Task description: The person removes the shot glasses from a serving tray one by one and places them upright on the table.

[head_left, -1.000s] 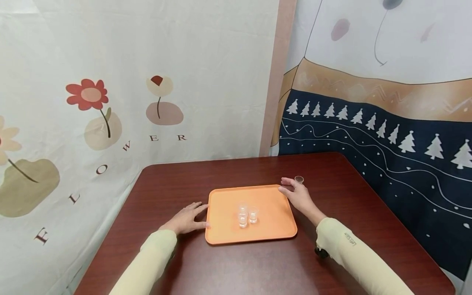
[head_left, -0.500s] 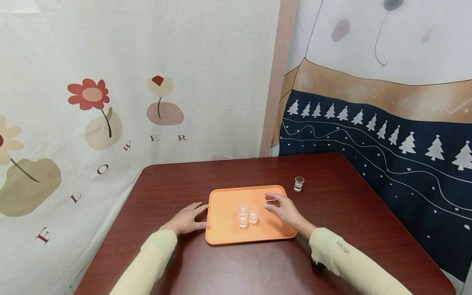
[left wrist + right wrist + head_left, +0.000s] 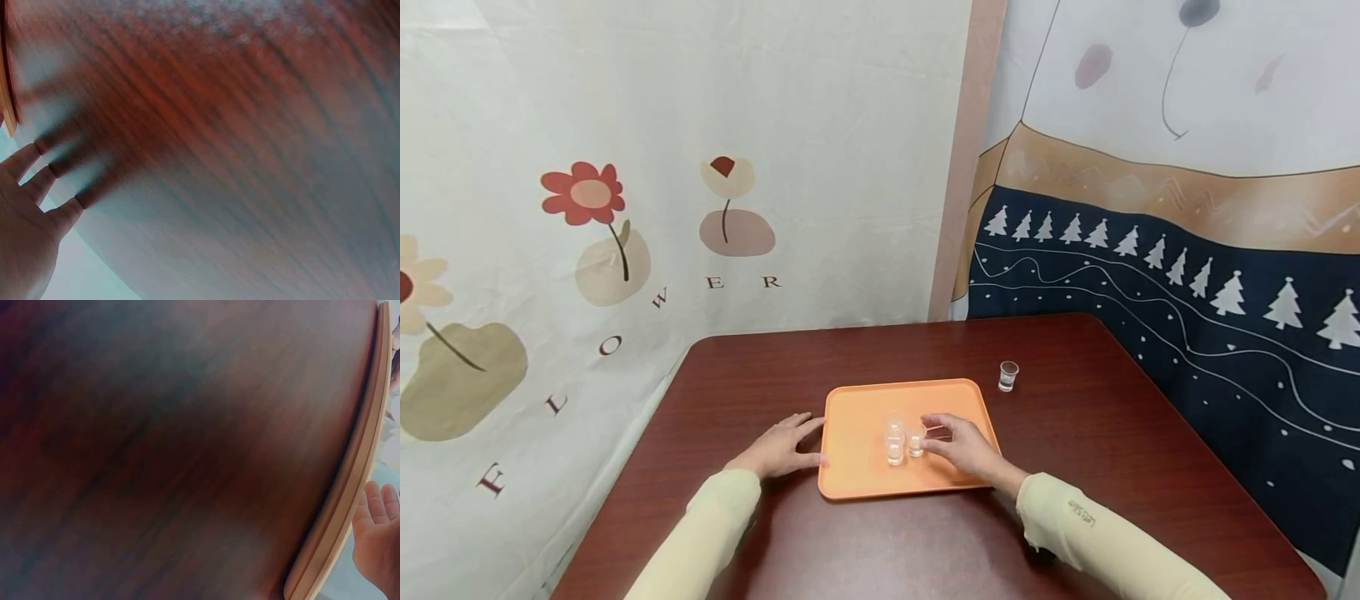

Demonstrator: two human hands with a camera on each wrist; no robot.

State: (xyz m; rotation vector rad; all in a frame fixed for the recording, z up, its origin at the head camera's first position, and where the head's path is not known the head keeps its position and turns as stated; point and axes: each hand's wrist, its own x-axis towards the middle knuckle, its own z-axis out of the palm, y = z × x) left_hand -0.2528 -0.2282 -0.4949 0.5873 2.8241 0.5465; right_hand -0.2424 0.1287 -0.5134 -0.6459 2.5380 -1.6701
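Observation:
An orange tray (image 3: 856, 408) lies on the dark red-brown table. My left hand (image 3: 778, 446) rests at its left edge, fingers spread, touching the rim. Small clear shot glasses stand close together near the tray's middle: one at the front left (image 3: 895, 454), another just behind it, and a shot glass to the right (image 3: 915, 444). Over the tray, my right hand (image 3: 966, 446) has thumb and forefinger apart, right beside the right-hand glass; whether they touch it I cannot tell. One more shot glass (image 3: 1007, 377) stands on the table beyond the tray's far right corner.
The table (image 3: 880, 550) has rounded far corners and meets a white flower-print cloth (image 3: 820, 167) behind. A dark blue cloth with white trees (image 3: 1150, 300) hangs along the right side. The tray's raised rim (image 3: 350, 487) crosses the right wrist view.
My right hand has moved from beside the lone glass at the far right, leftward and nearer over the tray to the grouped glasses. My left hand has stayed at the tray's edge.

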